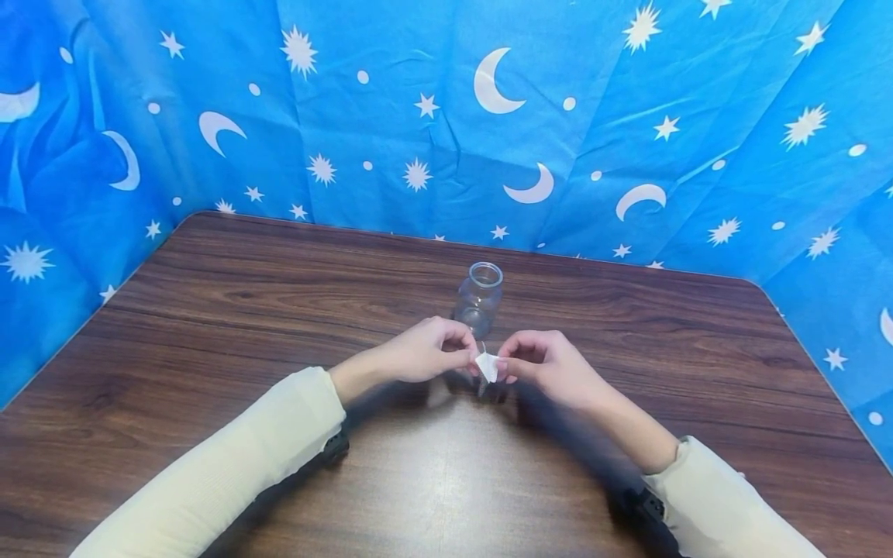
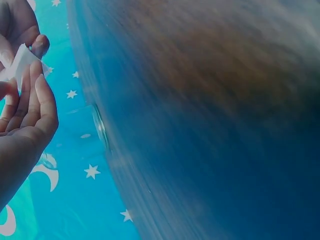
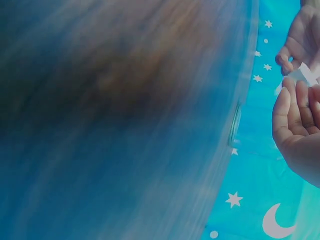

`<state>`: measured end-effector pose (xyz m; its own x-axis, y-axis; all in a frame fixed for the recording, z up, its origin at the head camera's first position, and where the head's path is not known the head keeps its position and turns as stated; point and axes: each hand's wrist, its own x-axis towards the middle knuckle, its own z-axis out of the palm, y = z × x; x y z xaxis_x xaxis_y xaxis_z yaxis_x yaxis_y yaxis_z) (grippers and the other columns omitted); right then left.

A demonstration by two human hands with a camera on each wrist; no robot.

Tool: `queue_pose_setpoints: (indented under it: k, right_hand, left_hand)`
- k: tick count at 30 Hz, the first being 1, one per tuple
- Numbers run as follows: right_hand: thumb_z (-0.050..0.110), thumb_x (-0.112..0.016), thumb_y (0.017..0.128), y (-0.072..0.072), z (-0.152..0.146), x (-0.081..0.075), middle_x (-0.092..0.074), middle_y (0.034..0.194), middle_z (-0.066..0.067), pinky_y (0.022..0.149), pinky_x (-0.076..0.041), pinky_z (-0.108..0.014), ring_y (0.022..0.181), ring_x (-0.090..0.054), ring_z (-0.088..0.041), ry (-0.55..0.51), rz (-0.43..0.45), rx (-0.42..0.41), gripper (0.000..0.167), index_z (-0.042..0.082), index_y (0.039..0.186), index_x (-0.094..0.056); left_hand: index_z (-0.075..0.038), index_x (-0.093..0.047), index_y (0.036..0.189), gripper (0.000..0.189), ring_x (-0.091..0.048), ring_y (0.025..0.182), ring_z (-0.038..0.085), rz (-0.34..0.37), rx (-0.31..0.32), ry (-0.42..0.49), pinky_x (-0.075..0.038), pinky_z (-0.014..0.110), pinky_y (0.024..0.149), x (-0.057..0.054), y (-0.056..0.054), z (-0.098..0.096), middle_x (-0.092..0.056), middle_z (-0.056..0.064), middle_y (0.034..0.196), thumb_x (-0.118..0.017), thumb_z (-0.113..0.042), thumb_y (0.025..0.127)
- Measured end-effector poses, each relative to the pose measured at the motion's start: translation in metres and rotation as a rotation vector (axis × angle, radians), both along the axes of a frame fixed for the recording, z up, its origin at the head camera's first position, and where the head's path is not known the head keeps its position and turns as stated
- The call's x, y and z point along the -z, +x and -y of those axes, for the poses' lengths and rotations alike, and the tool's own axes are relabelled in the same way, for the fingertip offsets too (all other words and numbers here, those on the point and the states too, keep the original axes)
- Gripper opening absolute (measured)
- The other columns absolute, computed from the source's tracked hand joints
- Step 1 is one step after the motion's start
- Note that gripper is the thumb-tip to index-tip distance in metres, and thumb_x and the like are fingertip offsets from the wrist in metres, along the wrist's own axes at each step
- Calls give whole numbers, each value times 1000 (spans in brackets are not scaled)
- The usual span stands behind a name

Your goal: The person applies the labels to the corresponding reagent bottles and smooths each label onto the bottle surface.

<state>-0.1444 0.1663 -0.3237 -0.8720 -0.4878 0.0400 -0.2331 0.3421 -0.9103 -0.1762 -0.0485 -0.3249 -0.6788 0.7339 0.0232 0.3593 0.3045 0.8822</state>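
Note:
Between my two hands is a small white piece (image 1: 487,366) that looks like folded paper or thin cloth, with a thin light strand at its top. My left hand (image 1: 425,351) pinches its left side with thumb and fingertips. The right hand (image 1: 554,366) pinches the opposite side. Both wrist views show the white piece (image 2: 22,64) held up between the fingertips; its exact kind is hard to tell. Just behind the hands stands a clear glass jar (image 1: 480,298), upright and without a lid. The hands partly overlap its base in the head view.
A dark brown wood-grain table (image 1: 244,325) extends around the hands, with a bright glare patch near its front. Behind and at the sides hangs a blue cloth (image 1: 418,139) printed with white moons and stars. Black straps show under both sleeves.

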Motion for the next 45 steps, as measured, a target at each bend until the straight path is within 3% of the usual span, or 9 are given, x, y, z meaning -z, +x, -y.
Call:
queue_pose_setpoints:
  k: [4, 10, 17, 31, 39, 45]
  right_hand:
    - [6, -60, 87, 1, -8, -1, -63, 75, -9, 65, -49, -32, 70, -59, -26, 39, -5, 46, 7, 0, 85, -64]
    - [6, -61, 86, 0, -16, -2, -64, 75, -11, 67, -51, -37, 71, -59, -31, 42, 1, 83, 7, 0, 85, -64]
    - [7, -61, 87, 0, -4, -2, -64, 75, -10, 69, -51, -38, 73, -60, -32, 10, 9, 31, 9, -1, 86, -65]
    - [4, -60, 87, -3, 1, 0, -65, 77, -11, 68, -51, -36, 71, -60, -25, -2, 22, -7, 10, -4, 89, -66]
    - [4, -59, 87, -3, -6, 0, -66, 76, -11, 70, -51, -39, 73, -60, -31, 34, 15, 12, 9, -2, 87, -65]
    - [2, -59, 87, -2, -13, 1, -66, 75, -9, 68, -51, -38, 72, -60, -31, 68, 9, 32, 8, -2, 86, -66]
  left_hand:
    - [0, -60, 86, 10, -64, 83, 15, 41, -29, -3, -48, 22, 79, 2, -2, 6, -68, 7, 88, -52, -5, 90]
    - [-2, -62, 91, 11, -65, 82, 19, 30, -84, -10, -49, 24, 75, 1, -2, 10, -68, 7, 88, -55, -9, 91]
    - [-8, -65, 99, 19, -61, 88, 8, -52, -16, -52, -46, 24, 81, -1, 2, -4, -67, -2, 91, -61, -22, 88]
    - [-8, -66, 89, 9, -56, 76, 7, -133, -60, -73, -44, 24, 73, 4, 0, -8, -65, -6, 80, -59, -13, 88]
    - [-6, -65, 82, 8, -59, 68, 9, -111, -103, -113, -45, 23, 67, 3, -2, -5, -65, -4, 71, -59, -9, 87]
    - [-6, -66, 78, 10, -60, 65, 14, -132, -111, -150, -45, 22, 64, 3, -2, -3, -65, -4, 68, -61, -8, 86]
